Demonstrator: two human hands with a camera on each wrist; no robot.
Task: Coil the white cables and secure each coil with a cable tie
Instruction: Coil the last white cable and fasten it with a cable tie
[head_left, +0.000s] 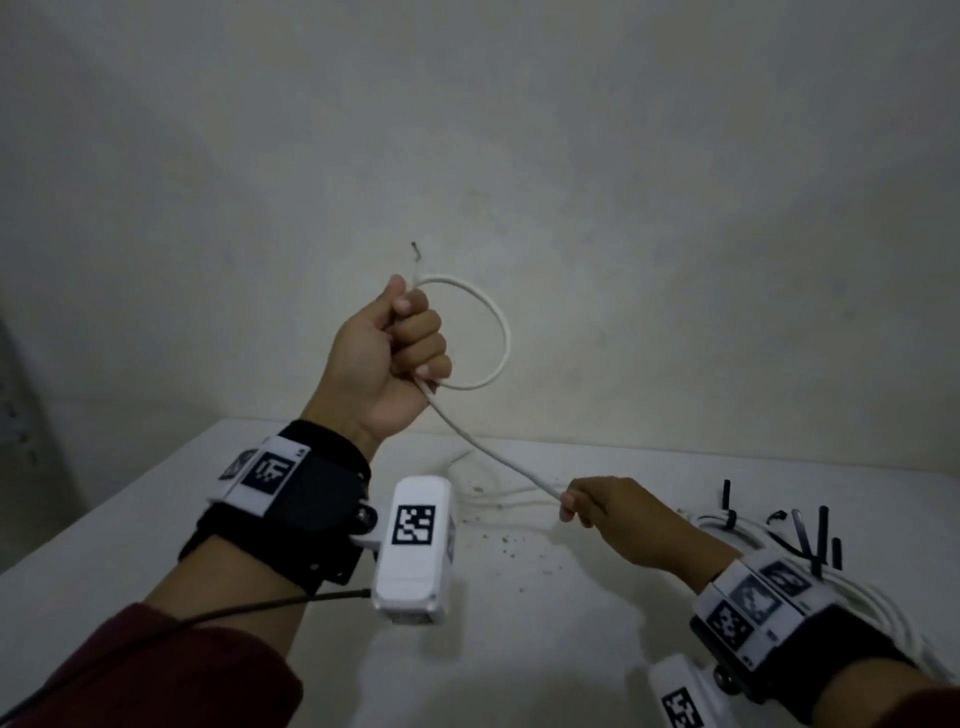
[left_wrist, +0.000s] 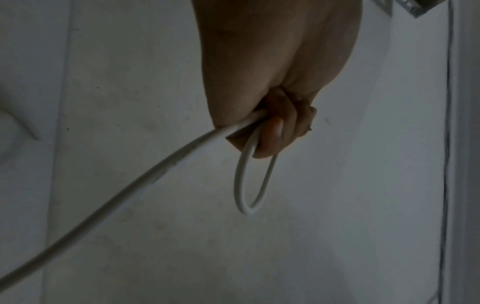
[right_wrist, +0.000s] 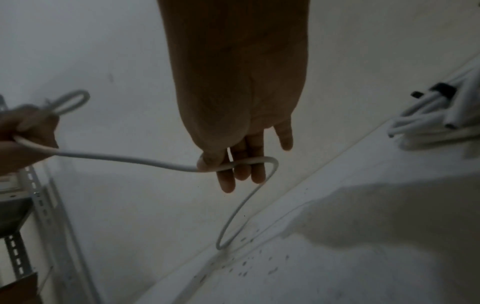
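My left hand is raised in front of the wall, a fist that grips a white cable. One round loop stands out to its right, and the cable's stripped end pokes up above the thumb. From the fist the cable slants down to my right hand, low over the table. In the right wrist view the thumb pinches the cable against the fingers, and the rest drops in a bend to the table. The left wrist view shows the loop hanging from the curled fingers.
A white table meets the wall, with dark specks near the middle. At the right lie bundled white cable coils bound with black ties, and loose black ties beside them. A metal shelf frame stands to the left.
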